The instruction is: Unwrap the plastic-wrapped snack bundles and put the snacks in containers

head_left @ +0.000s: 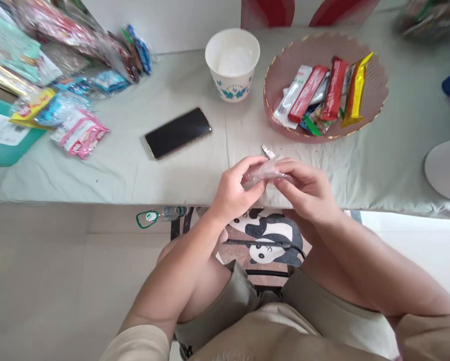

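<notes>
A crumpled clear plastic wrapper (pixel 265 172) is pinched between my two hands just above the table's front edge. My left hand (pixel 237 189) grips its left side, with thumb and fingers closed on it. On the other side my right hand (pixel 308 188) holds it between thumb and fingertips. A small white piece with a pale tip (pixel 268 151) shows just beyond the wrapper; I cannot tell whether it is held or lies on the cloth. What is inside the wrapper, if anything, is hidden by the fingers.
Beyond my hands stand a white paper cup (pixel 232 65) and a pink ribbed bowl (pixel 279 65) with several wrapped snacks. A black phone (pixel 178 133) lies to the left, near packaged sweets (pixel 81 133) and a teal box (pixel 29 148). A white rounded object (pixel 447 168) is at right.
</notes>
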The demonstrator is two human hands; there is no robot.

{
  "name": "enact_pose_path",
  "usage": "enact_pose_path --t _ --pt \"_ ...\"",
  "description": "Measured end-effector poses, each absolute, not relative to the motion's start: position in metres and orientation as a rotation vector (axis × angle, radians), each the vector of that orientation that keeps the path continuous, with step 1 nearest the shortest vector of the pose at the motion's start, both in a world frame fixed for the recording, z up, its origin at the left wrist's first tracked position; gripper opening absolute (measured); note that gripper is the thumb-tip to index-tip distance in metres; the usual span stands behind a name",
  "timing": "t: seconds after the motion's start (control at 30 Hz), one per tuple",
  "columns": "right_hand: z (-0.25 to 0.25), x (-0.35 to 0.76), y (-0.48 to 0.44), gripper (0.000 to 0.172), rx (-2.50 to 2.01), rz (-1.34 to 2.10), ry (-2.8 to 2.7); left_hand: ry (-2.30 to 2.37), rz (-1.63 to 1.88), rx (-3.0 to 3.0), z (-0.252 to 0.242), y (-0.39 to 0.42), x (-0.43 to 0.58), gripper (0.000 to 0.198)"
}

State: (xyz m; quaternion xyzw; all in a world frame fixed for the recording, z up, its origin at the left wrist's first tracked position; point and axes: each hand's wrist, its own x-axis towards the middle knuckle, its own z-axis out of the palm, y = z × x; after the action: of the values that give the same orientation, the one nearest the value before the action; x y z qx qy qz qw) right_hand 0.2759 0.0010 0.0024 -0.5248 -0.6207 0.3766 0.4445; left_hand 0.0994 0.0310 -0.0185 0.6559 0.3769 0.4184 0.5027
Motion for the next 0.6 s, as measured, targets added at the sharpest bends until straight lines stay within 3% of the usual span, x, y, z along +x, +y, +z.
enact_pose_path --t 0.1,0.17,0.27,0.4,0.6 --pt "0.005 0.271 0.004 0.023 -1.373 0.574 -1.614 0.886 0.995 1.433 -0.019 0.039 0.096 0.031" --pt "0.014 0.268 0.013 0.029 -1.376 0.556 -1.741 0.841 1.004 1.396 -0.018 0.042 0.093 0.032" --pt "0.037 0.267 0.044 0.011 -1.355 0.459 -1.875 0.833 1.155 1.324 -0.018 0.047 0.087 0.034" --pt "0.072 0.261 0.131 0.012 -1.419 0.017 -1.964 0.891 1.242 1.242 -0.020 0.056 0.074 0.026" --pt "0.082 0.222 0.255 0.019 -1.894 0.184 -2.268 0.929 1.240 1.215 -0.017 0.062 0.058 0.019"
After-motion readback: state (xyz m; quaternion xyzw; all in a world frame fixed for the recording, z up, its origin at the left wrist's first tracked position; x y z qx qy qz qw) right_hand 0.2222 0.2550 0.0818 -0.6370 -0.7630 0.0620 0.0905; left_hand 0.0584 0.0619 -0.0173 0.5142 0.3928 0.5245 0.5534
